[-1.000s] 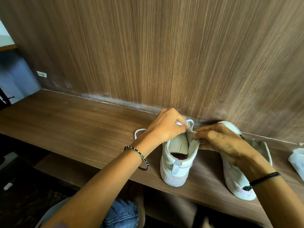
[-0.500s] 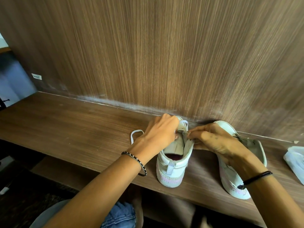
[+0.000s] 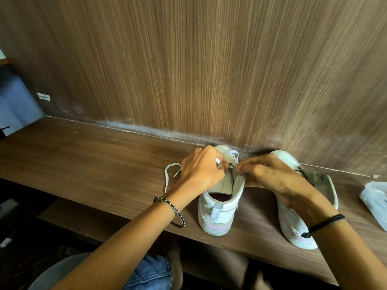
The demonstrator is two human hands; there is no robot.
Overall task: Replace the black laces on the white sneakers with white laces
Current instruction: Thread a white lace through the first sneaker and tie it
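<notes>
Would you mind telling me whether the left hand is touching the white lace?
Touching: the head view shows the left hand pinching the white lace over the upright sneaker.

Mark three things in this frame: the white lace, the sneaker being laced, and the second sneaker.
white lace (image 3: 166, 181), head view, loose loop left of the shoe.
sneaker being laced (image 3: 206, 210), head view, heel beside the pull tab.
second sneaker (image 3: 290, 225), head view, side wall near the heel.

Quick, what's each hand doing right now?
Left hand: pinching the white lace.
Right hand: pinching the sneaker by its upper edge.
</notes>
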